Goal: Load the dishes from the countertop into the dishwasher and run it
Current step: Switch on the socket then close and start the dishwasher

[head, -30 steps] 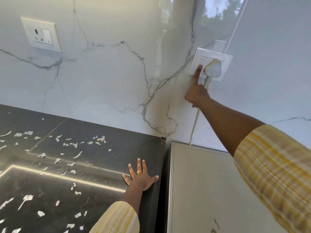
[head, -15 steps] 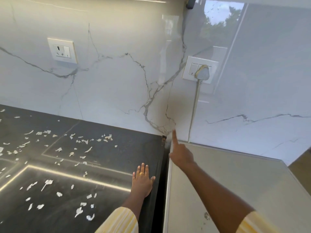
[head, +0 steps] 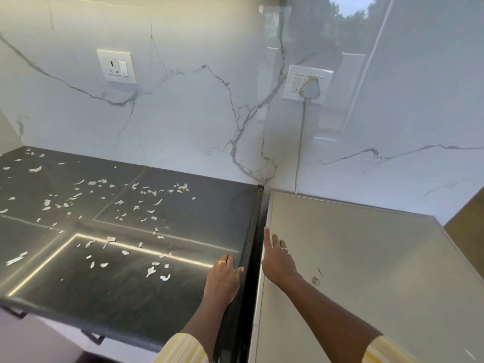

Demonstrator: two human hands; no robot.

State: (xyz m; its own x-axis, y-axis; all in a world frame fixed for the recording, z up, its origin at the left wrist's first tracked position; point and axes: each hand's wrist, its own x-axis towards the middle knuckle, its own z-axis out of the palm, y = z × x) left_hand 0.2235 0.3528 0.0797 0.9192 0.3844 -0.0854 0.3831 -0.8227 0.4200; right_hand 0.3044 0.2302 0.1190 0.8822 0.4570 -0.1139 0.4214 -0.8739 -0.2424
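Observation:
The grey metal top of an appliance [head: 366, 258], probably the dishwasher, fills the right half of the head view. My right hand [head: 277, 260] hovers low over its left edge, fingers spread and index finger stretched forward, holding nothing. My left hand [head: 224, 277] lies flat on the right edge of the black countertop [head: 110, 279], also without anything in it. On the marble wall a white plug [head: 310, 89] sits in a switched socket [head: 306, 83], with its cord [head: 301, 142] running down behind the appliance. No dishes are visible.
Several white flakes [head: 112, 205] are scattered over the black countertop. A second wall socket [head: 117, 66] with nothing plugged in is at the upper left. A narrow dark gap [head: 258, 231] separates the countertop from the appliance top. A brown surface [head: 468, 231] shows at the far right.
My right hand left the wall switch and came down to the appliance's top left edge. My left hand slid slightly nearer along the countertop edge. The view pulled back.

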